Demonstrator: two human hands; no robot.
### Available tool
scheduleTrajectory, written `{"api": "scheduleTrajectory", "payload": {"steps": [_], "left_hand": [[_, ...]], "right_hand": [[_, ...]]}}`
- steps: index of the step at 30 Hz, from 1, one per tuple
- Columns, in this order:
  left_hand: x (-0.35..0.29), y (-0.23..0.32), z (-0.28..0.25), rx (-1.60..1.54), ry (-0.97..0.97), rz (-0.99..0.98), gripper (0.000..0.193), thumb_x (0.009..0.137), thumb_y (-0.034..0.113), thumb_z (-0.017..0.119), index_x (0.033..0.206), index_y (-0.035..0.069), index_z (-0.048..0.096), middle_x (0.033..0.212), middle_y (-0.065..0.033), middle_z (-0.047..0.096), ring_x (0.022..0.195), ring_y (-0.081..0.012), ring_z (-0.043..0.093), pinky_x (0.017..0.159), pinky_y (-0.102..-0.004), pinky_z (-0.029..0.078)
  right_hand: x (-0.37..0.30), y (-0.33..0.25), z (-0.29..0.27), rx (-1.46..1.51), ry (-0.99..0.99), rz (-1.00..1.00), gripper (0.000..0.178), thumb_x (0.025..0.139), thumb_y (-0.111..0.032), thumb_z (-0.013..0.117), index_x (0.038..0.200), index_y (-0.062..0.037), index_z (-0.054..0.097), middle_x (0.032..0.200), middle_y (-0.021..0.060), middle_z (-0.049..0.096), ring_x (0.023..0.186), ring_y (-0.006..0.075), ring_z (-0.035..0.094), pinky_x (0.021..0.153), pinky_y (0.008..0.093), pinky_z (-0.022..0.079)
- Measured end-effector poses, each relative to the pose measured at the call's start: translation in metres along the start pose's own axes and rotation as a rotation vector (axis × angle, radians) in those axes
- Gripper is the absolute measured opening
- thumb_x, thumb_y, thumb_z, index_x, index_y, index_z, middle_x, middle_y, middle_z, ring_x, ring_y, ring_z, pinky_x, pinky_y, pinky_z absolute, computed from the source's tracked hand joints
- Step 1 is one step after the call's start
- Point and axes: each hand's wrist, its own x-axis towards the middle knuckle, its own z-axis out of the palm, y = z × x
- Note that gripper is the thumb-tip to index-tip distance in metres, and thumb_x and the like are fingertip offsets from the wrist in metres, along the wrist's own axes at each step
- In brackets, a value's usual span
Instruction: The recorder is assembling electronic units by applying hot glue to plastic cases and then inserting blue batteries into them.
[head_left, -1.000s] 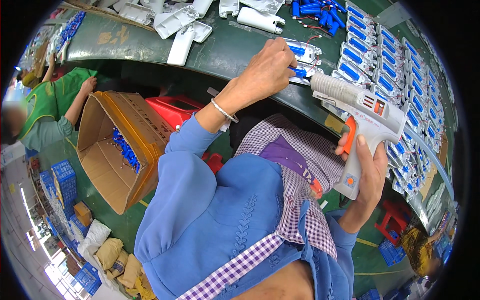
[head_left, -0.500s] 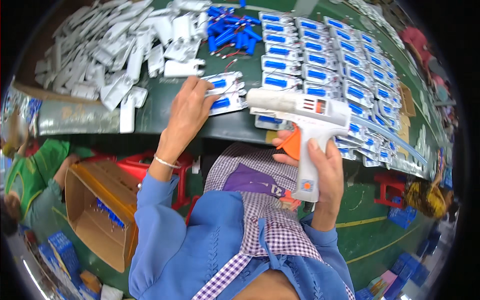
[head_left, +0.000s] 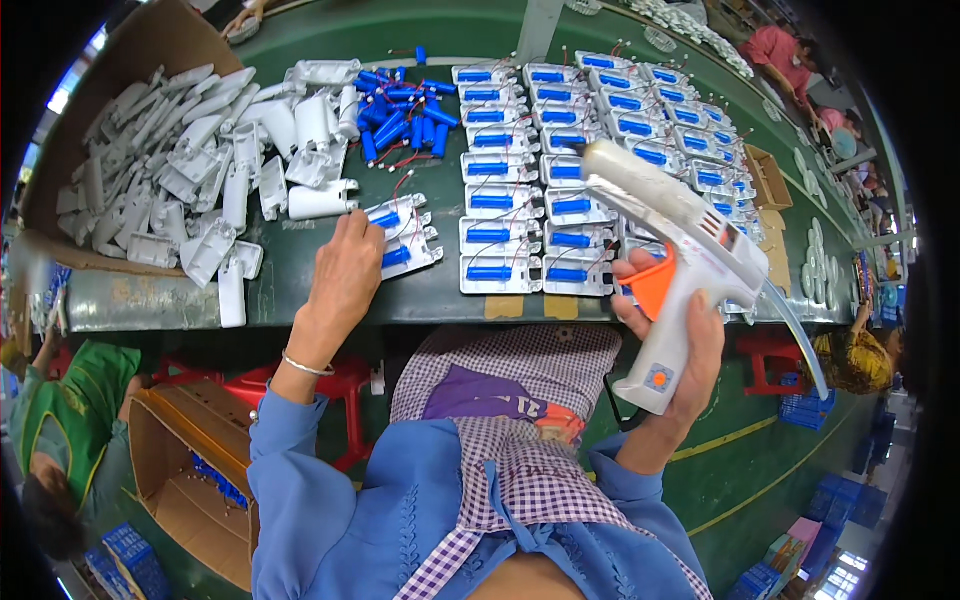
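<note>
Far left, below the bench edge: a person in a green shirt (head_left: 75,400) beside an open cardboard box (head_left: 185,470) with blue cells at its bottom. On the green workbench (head_left: 300,290) above, at left: a heap of empty white plastic shells (head_left: 170,170) spilling from a large carton. Just right of the heap, toward the back: a loose pile of blue cylindrical battery cells (head_left: 400,110) with red leads.

Left hand (head_left: 345,270) palm-down at the front of the bench, fingers curled over the near end of a small stack of white shells fitted with blue cells (head_left: 405,235); touching them, whether pinching one cannot be told. Silver bracelet at the wrist, blue sleeve below.

Centre to right: neat rows of white shells each holding a blue cell (head_left: 530,180), laid flat side by side, reaching to the back right of the bench.

Right hand (head_left: 680,340) wrapped tight around the grip of a white hot glue gun (head_left: 680,260), one finger across the orange trigger, nozzle end aimed up and left over the front rows, held just above them, cord trailing off right. Checked purple apron beneath, between both arms.

Far right, beyond the bench: red stool (head_left: 770,355), blue crates on the floor, other workers in the distance.
</note>
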Motion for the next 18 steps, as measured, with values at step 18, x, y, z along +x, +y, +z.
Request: {"api": "scheduleTrajectory", "payload": {"steps": [18], "left_hand": [[0.213, 0.076, -0.009, -0.148, 0.283, 0.433, 0.019, 0.087, 0.014, 0.056, 0.079, -0.004, 0.059, 0.083, -0.0199, 0.055, 0.077, -0.0371, 0.058, 0.069, -0.0436, 0.048]], "right_hand": [[-0.014, -0.038, -0.062, -0.045, 0.237, -0.237, 0.053, 0.098, -0.023, 0.04, 0.135, 0.0132, 0.027, 0.124, 0.0327, 0.048, 0.114, 0.0401, 0.053, 0.084, 0.0443, 0.057]]}}
